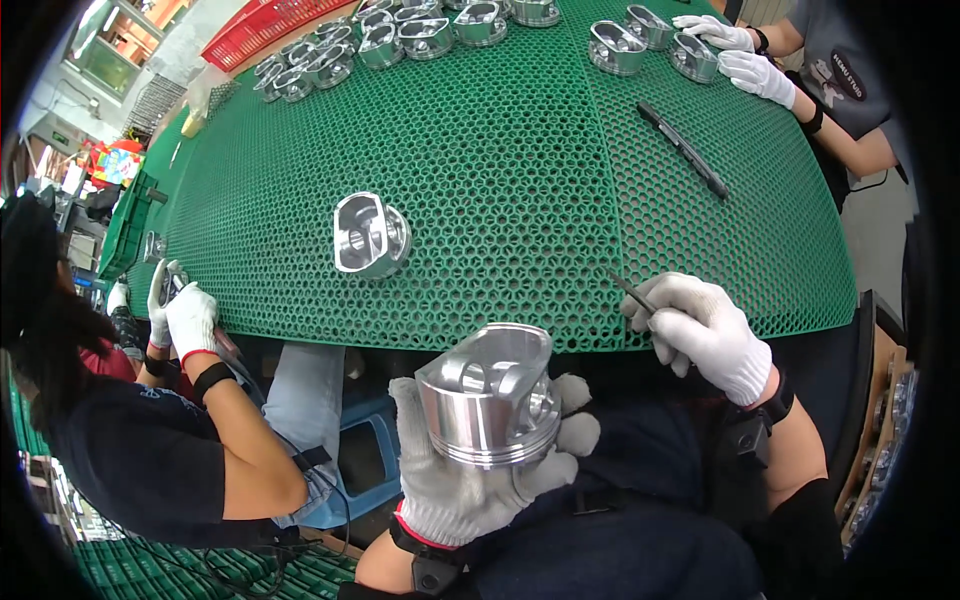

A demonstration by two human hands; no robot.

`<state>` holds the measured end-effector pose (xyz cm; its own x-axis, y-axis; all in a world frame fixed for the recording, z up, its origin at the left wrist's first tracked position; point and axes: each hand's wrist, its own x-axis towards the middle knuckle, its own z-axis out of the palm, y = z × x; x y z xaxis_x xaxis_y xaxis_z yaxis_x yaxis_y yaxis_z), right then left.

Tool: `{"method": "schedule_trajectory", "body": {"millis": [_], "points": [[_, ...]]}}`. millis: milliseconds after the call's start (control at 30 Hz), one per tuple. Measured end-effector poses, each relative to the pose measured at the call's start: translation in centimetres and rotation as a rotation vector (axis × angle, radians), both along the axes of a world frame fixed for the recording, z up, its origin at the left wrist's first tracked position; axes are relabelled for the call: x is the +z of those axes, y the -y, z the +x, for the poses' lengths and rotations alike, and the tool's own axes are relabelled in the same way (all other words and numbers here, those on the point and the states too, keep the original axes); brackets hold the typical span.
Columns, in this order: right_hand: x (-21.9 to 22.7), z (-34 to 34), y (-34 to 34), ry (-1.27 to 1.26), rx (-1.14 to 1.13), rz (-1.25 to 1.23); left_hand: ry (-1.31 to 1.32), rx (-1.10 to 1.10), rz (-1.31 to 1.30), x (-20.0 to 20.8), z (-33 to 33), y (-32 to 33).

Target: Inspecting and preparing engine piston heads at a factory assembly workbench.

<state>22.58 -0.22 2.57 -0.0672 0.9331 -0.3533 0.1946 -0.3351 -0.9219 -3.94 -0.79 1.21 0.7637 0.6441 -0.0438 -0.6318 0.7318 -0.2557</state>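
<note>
Left hand (455, 500): white knitted glove, red-edged cuff, palm up, fingers wrapped about a metal piston (480, 420). Piston: bright, smooth, hollow end up, ring-grooved end down in the palm, short of the bench's near edge, tilted slightly.

Right hand (705, 330): matching glove, thumb and fingers pinched on a slender tool (636, 297), dark, its exact kind unclear from here. Governing relation: the held piston lies left and near of the right hand, well apart from the tool; the tool's long axis runs far-left to near-right, its visible tip directed away from the piston. The left hand has the piston outright.

Bench (500, 190): green, honeycomb-perforated top. On it, a lone piston (368, 238), far and left of the held one; a black pen (685, 150), far right; clustered pistons (425, 38), far side.
</note>
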Motion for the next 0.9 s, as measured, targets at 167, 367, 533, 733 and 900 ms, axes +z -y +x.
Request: {"method": "schedule_trajectory", "body": {"millis": [167, 367, 533, 733, 900], "points": [[0.1, -0.1, -0.2, -0.037, -0.004, -0.014, 0.071, -0.031, -0.021, 0.1, 0.1, 0.0], [-0.1, 0.2, 0.1, -0.049, -0.022, -0.028, -0.054, -0.016, -0.135, 1.5, 0.5, 0.1], [-0.1, -0.2, 0.2, -0.070, -0.037, -0.014, 0.056, -0.050, 0.048, 0.1, 0.0, -0.2], [0.4, -0.6, 0.8, 0.007, -0.022, -0.037, -0.329, 0.054, 0.071, 1.0, 0.6, 0.6], [-0.1, -1.7, 1.8, -0.109, -0.044, 0.001, -1.192, 0.448, 0.608, 1.2, 0.8, 0.4]]}}
